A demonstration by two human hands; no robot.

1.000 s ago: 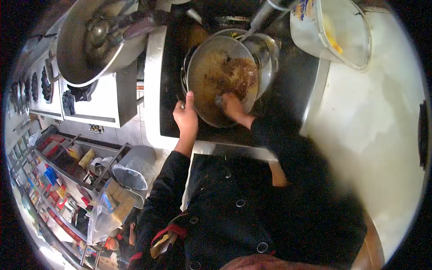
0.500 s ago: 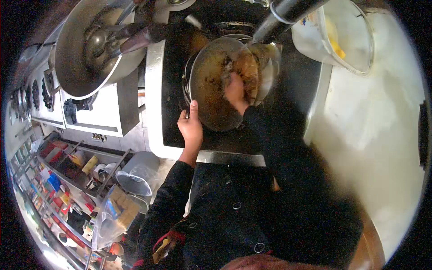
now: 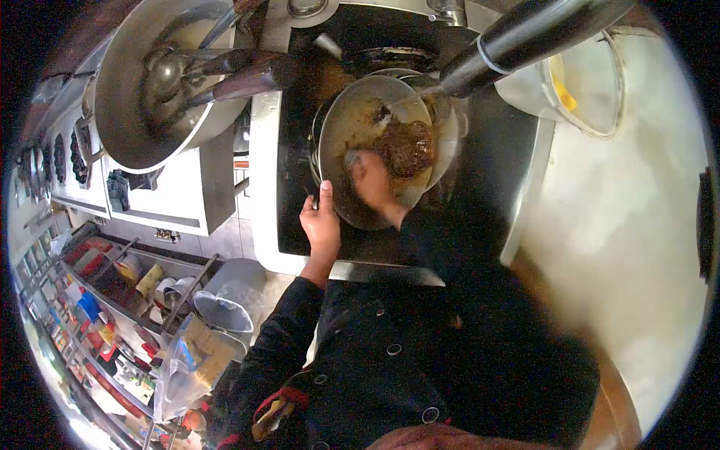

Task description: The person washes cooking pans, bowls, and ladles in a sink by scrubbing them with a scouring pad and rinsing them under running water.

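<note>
Tilted over the black stovetop is a round metal pan (image 3: pixel 349 112), its inside streaked with brown residue. My left hand (image 3: pixel 321 225) is closed on its lower left rim, thumb upward. Inside the pan my right hand (image 3: pixel 371 180) is smeared by motion, with fingers curled down over a small greyish thing that I cannot make out. A dark brown, wet-looking mass (image 3: pixel 406 148) lies in the pan beside my right hand. Partly hidden behind this pan is another pale pan (image 3: pixel 448 142).
A large pot (image 3: pixel 124 131) holding ladles stands at upper left, their dark handles (image 3: pixel 251 79) jutting toward the stove. A thick black handle (image 3: pixel 536 45) crosses the upper right. Beyond it is a white bucket (image 3: pixel 525 90) on a pale counter (image 3: pixel 615 217). A grey bin (image 3: pixel 236 281) stands lower left.
My right hand has moved down and left inside the pan, uncovering the dark brown mass. My left hand keeps hold of the rim. The view has shifted slightly, so the stove sits lower.
</note>
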